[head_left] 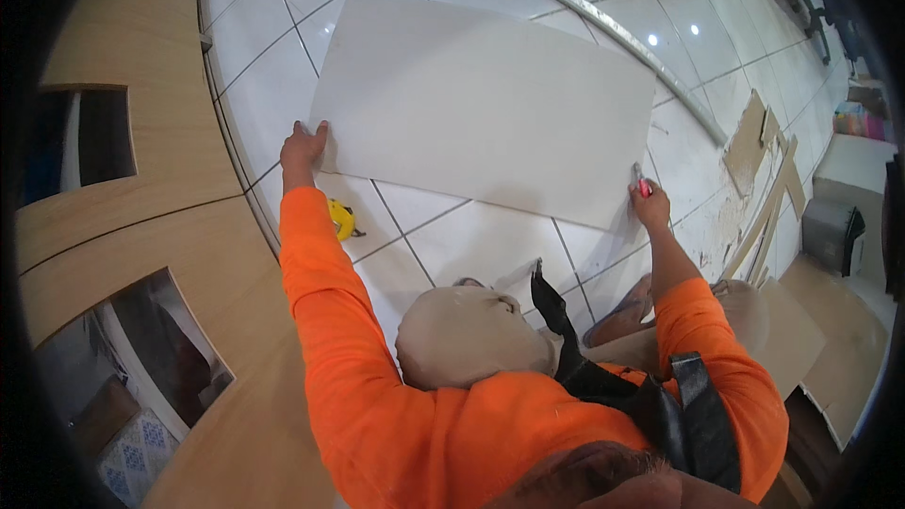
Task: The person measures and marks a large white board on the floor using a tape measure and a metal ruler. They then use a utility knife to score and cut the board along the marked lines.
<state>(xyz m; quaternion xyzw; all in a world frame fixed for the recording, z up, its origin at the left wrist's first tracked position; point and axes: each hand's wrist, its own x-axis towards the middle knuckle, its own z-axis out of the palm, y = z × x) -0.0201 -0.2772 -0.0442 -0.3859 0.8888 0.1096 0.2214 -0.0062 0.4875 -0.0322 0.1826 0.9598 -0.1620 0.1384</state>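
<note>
A large white rectangular panel (481, 104) lies flat on the white tiled floor. My left hand (302, 146) rests on its near left corner, fingers spread, holding nothing. My right hand (649, 203) is at the panel's near right corner, closed around a small red and silver marking tool (641, 184) whose tip touches the panel edge. Both arms wear orange sleeves. My bent knees in beige trousers show below.
A yellow tape measure (343, 219) lies on the floor beside my left forearm. A wooden cabinet (141, 179) with openings curves along the left. Board offcuts (764, 160) and strips lie at the right. A metal strip (613, 28) crosses the floor beyond the panel.
</note>
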